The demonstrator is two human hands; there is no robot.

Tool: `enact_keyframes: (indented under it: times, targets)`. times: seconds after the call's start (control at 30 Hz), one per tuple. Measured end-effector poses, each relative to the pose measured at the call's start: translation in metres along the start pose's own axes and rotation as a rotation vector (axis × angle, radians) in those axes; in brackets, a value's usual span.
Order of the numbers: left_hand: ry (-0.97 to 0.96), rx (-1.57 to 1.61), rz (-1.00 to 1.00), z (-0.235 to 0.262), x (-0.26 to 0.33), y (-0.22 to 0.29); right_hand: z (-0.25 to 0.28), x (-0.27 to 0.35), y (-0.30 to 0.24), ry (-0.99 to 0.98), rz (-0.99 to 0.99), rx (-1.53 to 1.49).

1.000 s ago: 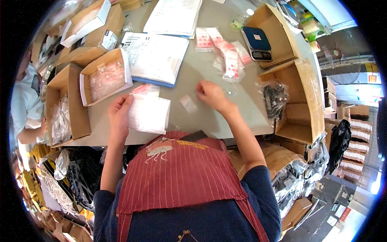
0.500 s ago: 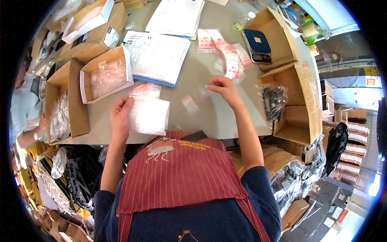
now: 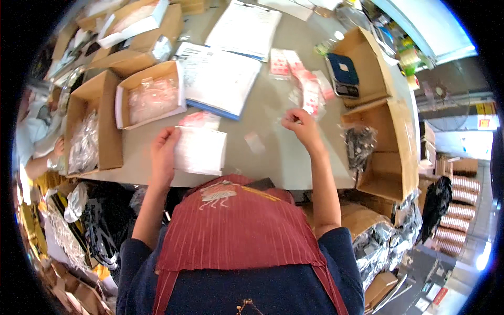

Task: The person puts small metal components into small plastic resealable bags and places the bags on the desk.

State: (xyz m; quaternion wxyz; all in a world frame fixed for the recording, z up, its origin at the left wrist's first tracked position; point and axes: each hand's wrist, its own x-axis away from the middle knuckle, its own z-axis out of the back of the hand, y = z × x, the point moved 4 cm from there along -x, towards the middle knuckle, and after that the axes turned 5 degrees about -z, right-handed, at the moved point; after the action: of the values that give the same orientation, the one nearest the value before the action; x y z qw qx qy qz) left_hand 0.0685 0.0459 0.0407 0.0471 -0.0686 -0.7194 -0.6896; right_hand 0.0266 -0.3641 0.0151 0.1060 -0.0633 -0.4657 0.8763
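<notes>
From where I stand, the left hand [image 3: 165, 149] grasps a few white paper sheets [image 3: 200, 152] by their left edge, holding them above the near side of the tabletop [image 3: 289, 168]. A pink-marked plastic packet [image 3: 199, 119] peeks out just beyond their top edge. The right hand [image 3: 303, 128] has its fingers [image 3: 290, 116] drawn together in a pinch; something clear may be between them, but I cannot tell. A small clear bag [image 3: 254, 142] lies flat between the two hands, touched by neither.

My worry is that thin bag: it hardly shows against the grey, so a sleeve or a sweep of the papers could drag it off the near edge. The sheets are held at one side only, so they could fan out or slip if that grip loosens. The right hand is right beside the red-printed plastic packets [image 3: 310, 94], loosely overlapped, and a careless brush might scatter them toward the digital scale [image 3: 344, 73].

As for writing, the packets carry bold red print, too blurred to make out from here. The clipped papers [image 3: 220, 79] are covered in fine lines I can't read, and so are the held sheets. The maroon apron [image 3: 236, 231] bears yellow lettering, smeared too, and a yellow-and-red sign [image 3: 483, 123] hangs far off to the right. I can't pick out any brand.
</notes>
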Motion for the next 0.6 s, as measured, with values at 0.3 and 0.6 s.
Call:
enact_keyframes:
  times: [0.3,0.6]
  targets:
    - [0.077,0.088,-0.018,0.035,0.018,0.002,-0.197,-0.102,-0.186,-0.463,0.174,-0.229]
    - [0.152,-0.034,-0.096,0.057,0.033,0.011,-0.183,-0.026,-0.238,-0.384,0.552,-0.056]
